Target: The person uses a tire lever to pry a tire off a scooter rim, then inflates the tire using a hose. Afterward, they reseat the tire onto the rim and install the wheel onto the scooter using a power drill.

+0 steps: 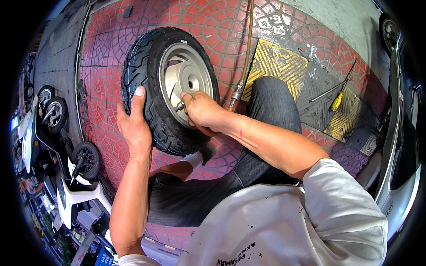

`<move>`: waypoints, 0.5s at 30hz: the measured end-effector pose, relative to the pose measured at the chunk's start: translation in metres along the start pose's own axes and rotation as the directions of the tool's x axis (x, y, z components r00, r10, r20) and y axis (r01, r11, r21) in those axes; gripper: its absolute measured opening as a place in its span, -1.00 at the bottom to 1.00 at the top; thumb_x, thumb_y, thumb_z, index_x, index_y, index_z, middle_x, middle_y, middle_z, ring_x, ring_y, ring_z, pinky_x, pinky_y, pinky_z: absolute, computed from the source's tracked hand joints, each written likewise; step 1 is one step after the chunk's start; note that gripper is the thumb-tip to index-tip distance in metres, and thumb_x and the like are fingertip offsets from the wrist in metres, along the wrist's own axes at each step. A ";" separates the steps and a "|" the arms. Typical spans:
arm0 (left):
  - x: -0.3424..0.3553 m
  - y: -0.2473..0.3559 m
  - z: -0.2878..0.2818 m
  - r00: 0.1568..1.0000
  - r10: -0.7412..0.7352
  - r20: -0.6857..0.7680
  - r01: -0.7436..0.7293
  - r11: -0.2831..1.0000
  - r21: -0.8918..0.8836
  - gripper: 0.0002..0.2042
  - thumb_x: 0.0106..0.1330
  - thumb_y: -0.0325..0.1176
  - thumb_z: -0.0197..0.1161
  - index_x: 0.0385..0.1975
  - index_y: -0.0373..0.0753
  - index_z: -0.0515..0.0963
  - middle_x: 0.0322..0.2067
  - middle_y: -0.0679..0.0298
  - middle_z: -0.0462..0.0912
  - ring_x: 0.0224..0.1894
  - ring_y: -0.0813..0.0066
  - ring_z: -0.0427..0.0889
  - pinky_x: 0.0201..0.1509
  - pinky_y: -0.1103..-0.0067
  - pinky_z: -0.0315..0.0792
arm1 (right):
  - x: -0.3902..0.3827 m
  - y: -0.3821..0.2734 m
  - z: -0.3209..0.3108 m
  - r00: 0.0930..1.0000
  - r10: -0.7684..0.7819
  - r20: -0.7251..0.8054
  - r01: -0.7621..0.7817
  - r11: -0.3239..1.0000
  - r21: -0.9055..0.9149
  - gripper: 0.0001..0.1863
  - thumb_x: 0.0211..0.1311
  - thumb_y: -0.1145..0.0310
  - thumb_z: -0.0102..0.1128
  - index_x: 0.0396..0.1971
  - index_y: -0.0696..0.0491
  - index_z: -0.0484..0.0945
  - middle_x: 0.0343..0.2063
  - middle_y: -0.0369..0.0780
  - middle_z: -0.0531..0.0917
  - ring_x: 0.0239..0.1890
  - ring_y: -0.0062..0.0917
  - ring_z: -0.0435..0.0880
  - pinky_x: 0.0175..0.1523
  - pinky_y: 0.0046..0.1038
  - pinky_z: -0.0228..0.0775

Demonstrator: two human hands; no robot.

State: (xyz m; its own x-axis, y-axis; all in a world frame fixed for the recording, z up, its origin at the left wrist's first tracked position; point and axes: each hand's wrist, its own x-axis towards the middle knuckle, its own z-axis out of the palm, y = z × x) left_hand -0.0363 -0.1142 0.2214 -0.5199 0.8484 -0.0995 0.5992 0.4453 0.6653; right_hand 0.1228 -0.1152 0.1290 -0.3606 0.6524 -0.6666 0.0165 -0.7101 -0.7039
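A scooter wheel stands upright on the paving, its black treaded tyre (pixel 153 104) around a silver rim (pixel 191 66) with a hub hole in the middle. My left hand (pixel 136 126) lies against the tread on the near left side, thumb pointing up and fingers apart. Beside the rim's lower edge, my right hand (pixel 202 111) is closed with the thumb on top. From its curled fingers a small metal cylinder (pixel 179 106) juts toward the rim; what else they hold is hidden. An orange-brown air hose (pixel 247 48) runs down to a metal coupling (pixel 237 91) and passes behind my right forearm.
My bent knee (pixel 273 95) is just right of the wheel. A yellow-handled screwdriver (pixel 337 102) and a metal bar (pixel 326 93) lie on black and yellow ramp blocks (pixel 277 66). Parked motorbikes (pixel 66 177) line the left; a car (pixel 399 177) stands at right.
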 end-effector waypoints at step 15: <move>-0.004 0.004 -0.001 1.000 0.011 -0.003 -0.011 1.000 0.029 0.07 0.23 0.28 0.34 0.35 -0.72 0.23 0.37 -0.45 0.28 0.47 -0.19 0.25 0.56 0.26 0.05 | -0.002 0.004 0.002 0.998 -0.051 -0.025 0.050 0.998 -0.049 -0.36 0.59 0.10 -0.15 -0.56 0.31 0.60 -0.69 0.02 0.62 -0.57 -0.15 0.69 -0.23 -0.15 0.53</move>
State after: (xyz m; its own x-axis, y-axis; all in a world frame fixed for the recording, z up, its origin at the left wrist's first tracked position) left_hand -0.0327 -0.1160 0.2251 -0.5154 0.8523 -0.0898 0.6220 0.4441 0.6449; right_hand 0.1220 -0.1197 0.1278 -0.3377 0.6943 -0.6355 0.0446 -0.6626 -0.7476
